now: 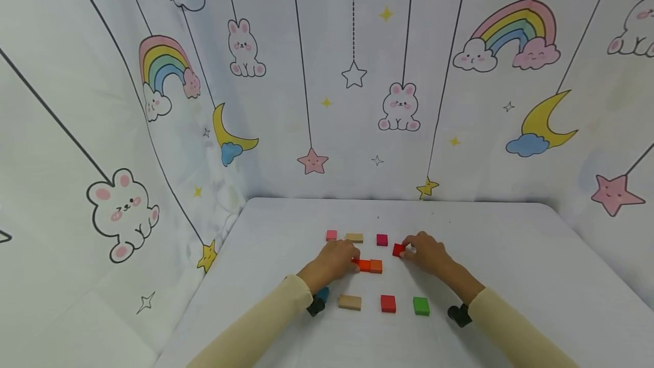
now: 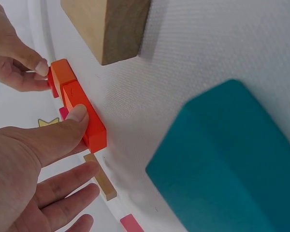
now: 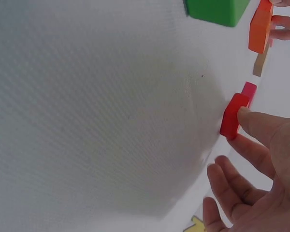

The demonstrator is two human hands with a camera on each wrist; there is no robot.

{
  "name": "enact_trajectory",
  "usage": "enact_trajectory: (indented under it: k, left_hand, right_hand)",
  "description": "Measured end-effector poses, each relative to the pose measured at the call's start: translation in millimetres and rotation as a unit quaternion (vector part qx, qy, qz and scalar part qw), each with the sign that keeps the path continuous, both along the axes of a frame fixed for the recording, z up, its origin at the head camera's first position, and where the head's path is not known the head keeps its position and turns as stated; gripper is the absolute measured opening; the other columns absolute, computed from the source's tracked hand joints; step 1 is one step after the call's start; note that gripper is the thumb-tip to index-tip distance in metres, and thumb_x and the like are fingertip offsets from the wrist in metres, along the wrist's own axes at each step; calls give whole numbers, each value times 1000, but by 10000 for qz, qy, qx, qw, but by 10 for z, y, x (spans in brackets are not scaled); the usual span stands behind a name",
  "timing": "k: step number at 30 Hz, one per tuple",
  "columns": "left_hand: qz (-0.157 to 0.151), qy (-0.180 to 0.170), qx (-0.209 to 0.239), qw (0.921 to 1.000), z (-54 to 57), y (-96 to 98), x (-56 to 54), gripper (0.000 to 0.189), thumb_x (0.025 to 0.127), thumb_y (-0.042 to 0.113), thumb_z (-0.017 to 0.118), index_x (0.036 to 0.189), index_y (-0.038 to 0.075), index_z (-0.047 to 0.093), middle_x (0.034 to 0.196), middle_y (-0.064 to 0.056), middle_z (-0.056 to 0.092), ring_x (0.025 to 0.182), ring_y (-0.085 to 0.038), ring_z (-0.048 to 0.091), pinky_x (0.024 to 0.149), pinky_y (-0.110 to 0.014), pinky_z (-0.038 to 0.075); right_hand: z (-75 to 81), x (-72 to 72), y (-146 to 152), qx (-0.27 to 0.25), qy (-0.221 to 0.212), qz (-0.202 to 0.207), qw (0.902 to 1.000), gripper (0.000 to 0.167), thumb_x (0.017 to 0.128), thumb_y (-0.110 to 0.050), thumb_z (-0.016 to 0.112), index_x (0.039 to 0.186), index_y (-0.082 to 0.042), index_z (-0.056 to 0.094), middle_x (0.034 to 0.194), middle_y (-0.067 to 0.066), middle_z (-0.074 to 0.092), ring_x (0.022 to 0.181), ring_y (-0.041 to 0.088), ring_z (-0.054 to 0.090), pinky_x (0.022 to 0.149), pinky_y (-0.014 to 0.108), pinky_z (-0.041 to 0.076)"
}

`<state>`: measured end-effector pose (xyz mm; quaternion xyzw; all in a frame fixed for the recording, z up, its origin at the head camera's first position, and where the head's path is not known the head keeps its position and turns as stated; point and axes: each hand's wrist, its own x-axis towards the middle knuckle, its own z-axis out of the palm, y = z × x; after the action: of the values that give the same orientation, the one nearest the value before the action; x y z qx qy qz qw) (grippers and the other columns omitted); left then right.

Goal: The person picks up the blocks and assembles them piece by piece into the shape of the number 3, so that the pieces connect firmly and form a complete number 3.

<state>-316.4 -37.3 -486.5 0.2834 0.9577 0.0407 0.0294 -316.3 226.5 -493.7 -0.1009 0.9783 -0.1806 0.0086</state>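
My left hand [image 1: 334, 260] pinches an orange-red block [image 2: 94, 128] between thumb and index finger, the other fingers spread apart. The block lies on the table, its far end touching an orange block [image 1: 376, 266]. To the right, my right hand [image 1: 429, 253] pinches a red block [image 3: 233, 116] by its side with thumb and index finger. A magenta block [image 1: 382, 239] sits just left of that red block in the head view. A teal block [image 2: 232, 159] lies near my left wrist, partly hidden by the wrist in the head view.
On the white table [image 1: 511, 277], a pink block [image 1: 331, 235] and a wooden block [image 1: 355, 238] lie at the back. Nearer are another wooden block [image 1: 349, 302], a red block [image 1: 388, 304] and a green block [image 1: 421, 306]. A printed curtain [image 1: 352, 129] hangs behind.
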Motion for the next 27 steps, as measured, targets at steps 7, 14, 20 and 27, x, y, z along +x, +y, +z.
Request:
enact_trajectory:
  k: [7,14,20,27]
  left_hand:
    - [10,-35,-19,10000,19,-3,1,23,93,34,82,112,20,82,100,7,75,92,-11,60,88,-29,53]
    - [-50,3,-131,9999,21,8,20,22,93,35,82,110,21,82,98,7,75,89,-10,59,86,-29,52]
    - [-65,64,-132,9999,33,14,25,23,93,35,82,110,20,82,95,7,75,86,-10,58,83,-28,52]
    - [-73,88,-129,9999,47,3,39,24,93,35,82,111,20,82,94,7,74,85,-11,58,82,-28,52]
  right_hand:
    - [18,17,-45,-125,-57,72,9999,27,95,-19,79,119,-8,74,107,13,65,102,28,63,87,59,55]
    - [-34,12,-88,-202,-39,174,9996,27,94,-20,80,118,-9,75,106,12,65,101,26,62,86,57,56]
    - [-34,-2,-142,-219,69,277,9994,27,93,-20,81,117,-10,76,106,12,65,101,27,63,85,54,57]
    - [-23,-14,-182,-242,33,310,9992,27,93,-22,82,118,-12,77,106,11,64,101,24,62,84,51,58]
